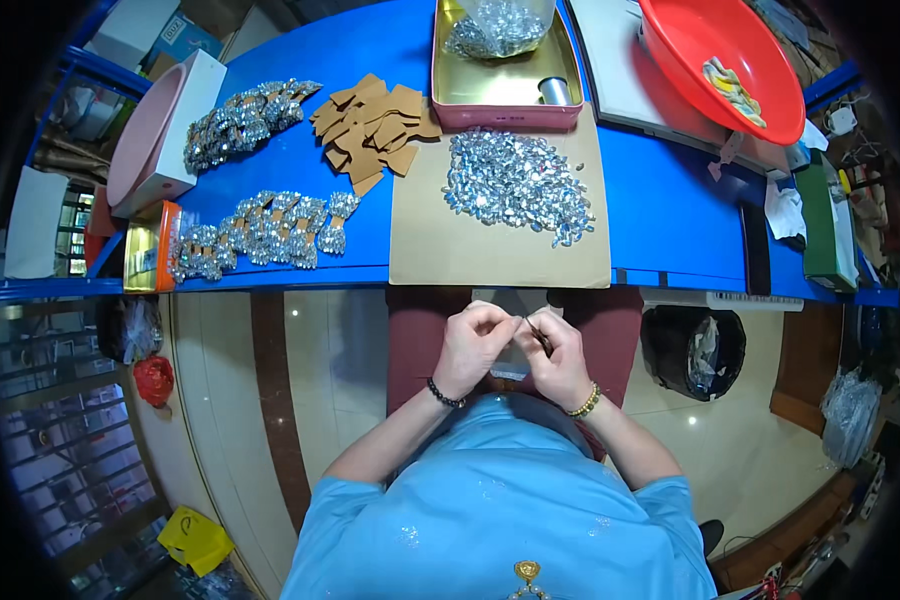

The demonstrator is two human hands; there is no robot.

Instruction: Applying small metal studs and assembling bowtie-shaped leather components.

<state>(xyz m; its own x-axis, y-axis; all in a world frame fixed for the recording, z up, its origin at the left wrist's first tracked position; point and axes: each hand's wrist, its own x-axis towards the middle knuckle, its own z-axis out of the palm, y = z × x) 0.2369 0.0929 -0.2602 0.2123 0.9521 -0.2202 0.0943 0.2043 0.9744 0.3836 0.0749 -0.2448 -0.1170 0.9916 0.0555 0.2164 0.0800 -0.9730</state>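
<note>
Here's the slim dark item (543,342) above your lap (608,335), held in your curled right hand (560,362). Your left hand (475,347) pinches, on what I can't tell; a slack grip could drop the item short of the desk (660,215).

gems (520,185) on board (470,262), tin (505,117) behind

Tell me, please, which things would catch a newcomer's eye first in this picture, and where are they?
Probably the glittering heap of silvery rhinestone-like pieces comes first, on the cardboard sheet at the middle of the blue table. Next is the large red basin at the upper right, with a yellow-and-white cloth inside. Below the table's near edge, the left hand and right hand come close together above the lap.
</note>
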